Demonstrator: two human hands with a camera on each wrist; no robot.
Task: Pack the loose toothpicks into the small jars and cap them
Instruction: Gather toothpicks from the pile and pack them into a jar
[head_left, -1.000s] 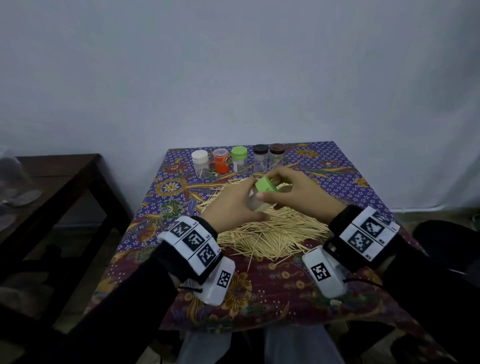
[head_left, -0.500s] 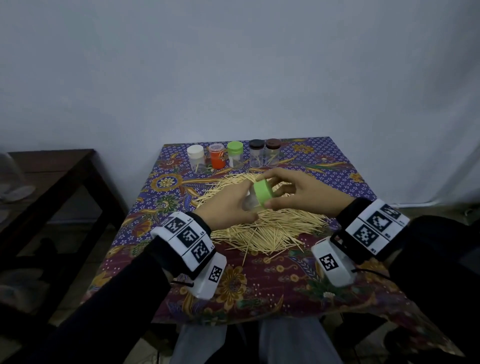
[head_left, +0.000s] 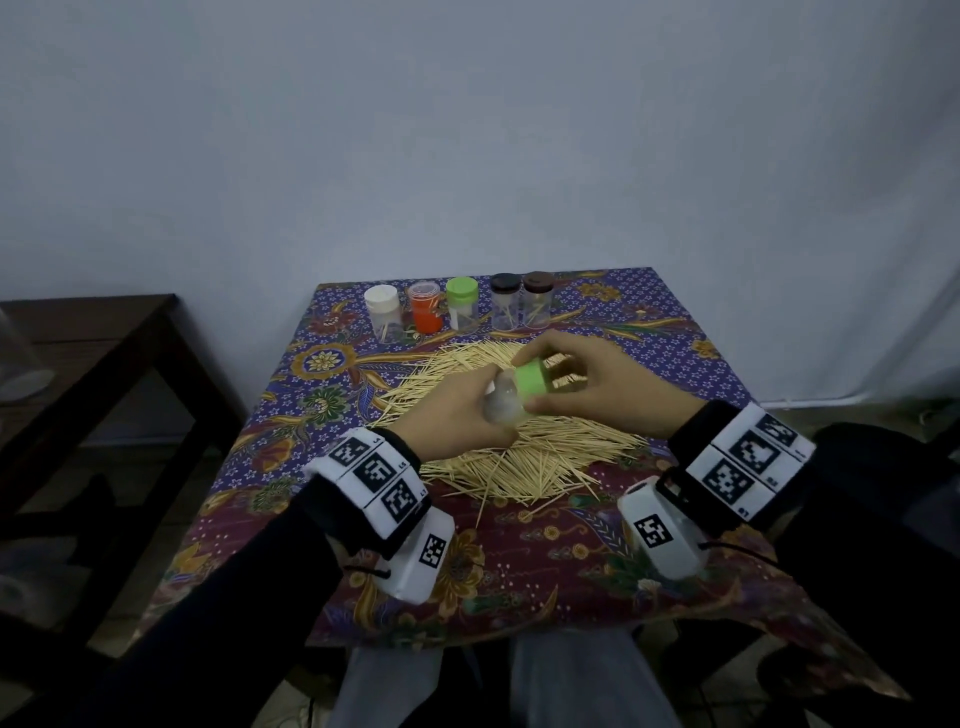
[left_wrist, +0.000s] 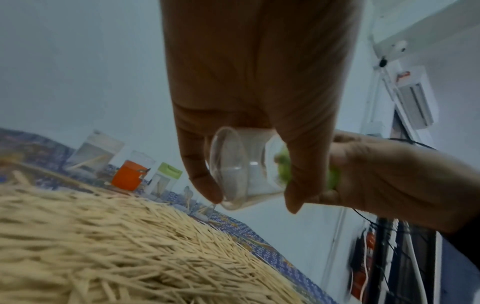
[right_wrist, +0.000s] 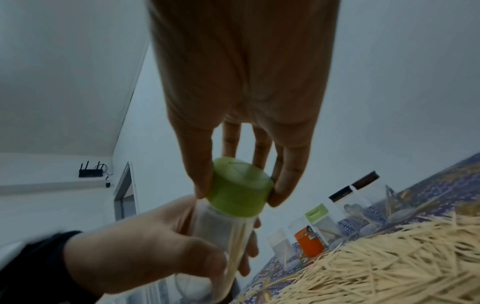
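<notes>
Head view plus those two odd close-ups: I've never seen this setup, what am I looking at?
No machine here: a person wearing three cameras. The wide picture comes from the head, looking down at a table under a patterned cloth. The close-ups come from cameras on each wrist, looking along the fingers. The white blocks with black squares are wrist bands carrying those cameras. A pile of loose toothpicks lies mid-table; five capped jars stand in a row at the far edge. The left hand grips a clear jar, tilted over the pile, while the right hand pinches its green cap, which sits on the jar.
</notes>
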